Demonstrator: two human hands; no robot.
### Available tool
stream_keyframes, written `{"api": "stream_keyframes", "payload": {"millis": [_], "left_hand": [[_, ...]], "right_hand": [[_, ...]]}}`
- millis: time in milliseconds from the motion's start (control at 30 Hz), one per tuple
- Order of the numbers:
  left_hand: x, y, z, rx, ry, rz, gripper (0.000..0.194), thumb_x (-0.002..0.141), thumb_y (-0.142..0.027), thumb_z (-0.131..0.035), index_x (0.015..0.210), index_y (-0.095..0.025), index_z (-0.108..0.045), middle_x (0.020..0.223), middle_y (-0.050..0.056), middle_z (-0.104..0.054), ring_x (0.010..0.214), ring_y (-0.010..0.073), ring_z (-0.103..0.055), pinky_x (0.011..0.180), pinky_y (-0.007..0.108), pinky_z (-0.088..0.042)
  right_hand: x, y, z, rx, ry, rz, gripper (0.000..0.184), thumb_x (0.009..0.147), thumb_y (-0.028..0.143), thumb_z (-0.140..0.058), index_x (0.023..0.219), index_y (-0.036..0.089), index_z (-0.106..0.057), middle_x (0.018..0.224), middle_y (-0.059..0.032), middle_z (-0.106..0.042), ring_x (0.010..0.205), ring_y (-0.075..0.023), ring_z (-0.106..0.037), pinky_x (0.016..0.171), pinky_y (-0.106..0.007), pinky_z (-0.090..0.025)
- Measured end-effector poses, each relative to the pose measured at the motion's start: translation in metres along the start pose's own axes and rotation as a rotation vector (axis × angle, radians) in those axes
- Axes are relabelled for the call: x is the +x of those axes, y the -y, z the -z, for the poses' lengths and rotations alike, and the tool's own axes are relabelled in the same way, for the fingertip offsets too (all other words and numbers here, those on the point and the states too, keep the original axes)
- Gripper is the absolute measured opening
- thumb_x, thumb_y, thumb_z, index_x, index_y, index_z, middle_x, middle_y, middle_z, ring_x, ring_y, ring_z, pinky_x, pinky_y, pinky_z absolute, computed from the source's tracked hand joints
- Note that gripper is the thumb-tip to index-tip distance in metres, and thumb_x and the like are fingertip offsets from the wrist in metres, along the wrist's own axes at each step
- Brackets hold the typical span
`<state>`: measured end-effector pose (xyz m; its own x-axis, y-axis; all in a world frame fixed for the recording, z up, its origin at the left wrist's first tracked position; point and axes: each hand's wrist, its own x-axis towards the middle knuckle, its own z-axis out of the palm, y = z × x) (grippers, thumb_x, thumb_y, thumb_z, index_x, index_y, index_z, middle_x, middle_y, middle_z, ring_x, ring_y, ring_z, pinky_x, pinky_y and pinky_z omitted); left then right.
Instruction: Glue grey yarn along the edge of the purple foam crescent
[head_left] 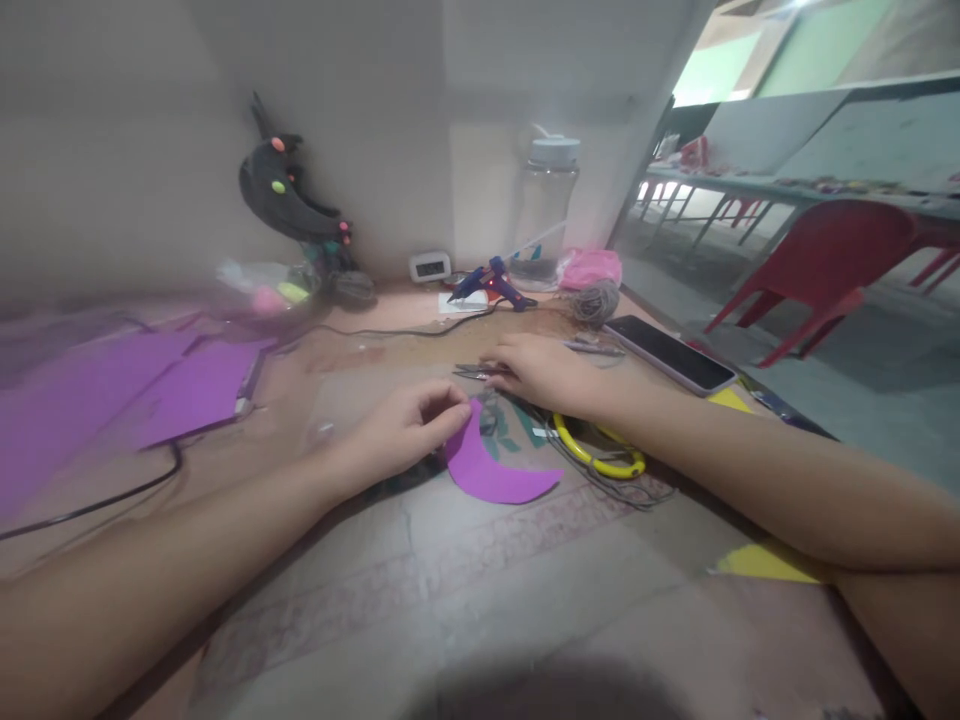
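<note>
A purple crescent moon cut-out [499, 480] that looks like paper or felt stands at the middle of the table. My left hand [427, 420] pinches its upper tip between thumb and fingers. Farther back, my right hand [536, 370] is closed over a small pair of scissors [471, 372], whose blades point left; the handles are mostly hidden under the fingers. Near the right wrist lies a yellow ring [592, 460] with grey yarn [637, 492] around it.
Purple sheets [202, 390] lie at left. A glue gun [491, 283], small digital clock [430, 267], clear bottle [546, 200] and grey yarn ball [596, 302] stand at the back. A phone [667, 352] lies right. A dark crescent ornament [274, 190] is at the wall.
</note>
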<state>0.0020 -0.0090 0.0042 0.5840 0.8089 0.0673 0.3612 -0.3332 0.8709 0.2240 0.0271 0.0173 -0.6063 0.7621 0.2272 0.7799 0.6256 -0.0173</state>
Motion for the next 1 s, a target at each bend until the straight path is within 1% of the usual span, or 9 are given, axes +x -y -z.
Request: {"api": "stream_keyframes", "payload": {"millis": [100,300,467,567,633,700,800,900,1000], "left_hand": [[0.0,-0.001,0.0,0.03,-0.004,-0.008,0.026,0.091,-0.039,-0.052,0.083,-0.018,-0.063,0.067,-0.001,-0.059,0.06,0.0116,-0.055,0.057,0.022,-0.043],[0.0,0.002,0.0,0.04,-0.012,-0.002,0.029,0.091,-0.044,-0.054,0.085,-0.018,-0.064,0.068,-0.001,-0.06,0.059,0.011,-0.054,0.055,0.022,-0.042],[-0.001,0.0,-0.001,0.042,-0.008,0.003,0.026,0.089,-0.043,-0.057,0.084,-0.018,-0.063,0.069,0.0,-0.062,0.059,0.0108,-0.055,0.056,0.022,-0.042],[-0.002,-0.002,0.0,0.052,-0.013,-0.008,0.023,0.088,-0.039,-0.058,0.079,-0.018,-0.061,0.067,-0.001,-0.062,0.06,0.0111,-0.054,0.057,0.023,-0.042],[-0.002,-0.004,0.001,0.079,-0.027,-0.026,0.021,0.087,-0.034,-0.057,0.075,-0.017,-0.06,0.065,-0.001,-0.06,0.06,0.0111,-0.052,0.057,0.023,-0.041],[-0.002,-0.004,0.002,0.115,-0.037,-0.053,0.022,0.088,-0.03,-0.054,0.07,-0.017,-0.058,0.064,-0.002,-0.057,0.06,0.0109,-0.05,0.057,0.023,-0.039],[-0.002,-0.002,0.003,0.145,-0.033,-0.086,0.029,0.091,-0.03,-0.049,0.066,-0.017,-0.055,0.064,-0.002,-0.053,0.062,0.0109,-0.049,0.058,0.023,-0.038],[-0.002,-0.001,0.003,0.15,-0.027,-0.094,0.031,0.094,-0.035,-0.046,0.071,-0.017,-0.057,0.066,-0.003,-0.051,0.063,0.011,-0.048,0.059,0.023,-0.038],[-0.002,-0.001,0.003,0.164,-0.025,-0.099,0.032,0.095,-0.036,-0.044,0.072,-0.017,-0.055,0.067,-0.003,-0.05,0.064,0.0107,-0.048,0.06,0.023,-0.038]], "right_hand": [[0.0,0.001,0.002,-0.026,0.027,-0.025,0.028,0.092,0.029,-0.054,0.112,0.015,-0.067,0.095,-0.011,-0.068,0.085,-0.0223,-0.06,0.07,-0.03,-0.036],[0.003,-0.001,0.004,-0.099,0.112,-0.059,0.025,0.09,0.022,-0.05,0.105,0.014,-0.068,0.097,-0.0142,-0.067,0.084,-0.0239,-0.061,0.067,-0.031,-0.034],[0.005,-0.009,-0.002,0.019,0.109,-0.168,0.021,0.087,0.023,-0.051,0.098,0.016,-0.068,0.092,-0.0119,-0.07,0.079,-0.023,-0.061,0.064,-0.03,-0.034],[0.006,-0.012,0.01,0.158,-0.069,-0.23,0.023,0.092,0.024,-0.046,0.094,0.014,-0.066,0.094,-0.0119,-0.069,0.084,-0.0214,-0.06,0.07,-0.03,-0.039],[0.005,-0.012,0.027,0.257,-0.273,-0.258,0.024,0.094,0.022,-0.044,0.103,0.014,-0.064,0.1,-0.0101,-0.068,0.087,-0.0193,-0.06,0.076,-0.03,-0.041],[0.002,-0.01,0.046,0.333,-0.436,-0.286,0.026,0.096,0.023,-0.04,0.109,0.017,-0.062,0.097,-0.0058,-0.068,0.081,-0.0156,-0.059,0.076,-0.03,-0.041],[-0.01,0.0,0.065,0.412,-0.542,-0.239,0.028,0.098,0.023,-0.036,0.111,0.017,-0.061,0.085,-0.0012,-0.064,0.076,-0.0121,-0.056,0.074,-0.03,-0.041],[-0.028,0.01,0.06,0.355,-0.454,-0.14,0.027,0.097,0.031,-0.043,0.109,0.016,-0.063,0.083,-0.003,-0.062,0.078,-0.0163,-0.058,0.071,-0.03,-0.044],[-0.044,0.015,0.04,0.21,-0.338,-0.008,0.032,0.096,0.035,-0.048,0.119,0.016,-0.061,0.101,-0.0088,-0.066,0.092,-0.0223,-0.062,0.078,-0.034,-0.047]]}}
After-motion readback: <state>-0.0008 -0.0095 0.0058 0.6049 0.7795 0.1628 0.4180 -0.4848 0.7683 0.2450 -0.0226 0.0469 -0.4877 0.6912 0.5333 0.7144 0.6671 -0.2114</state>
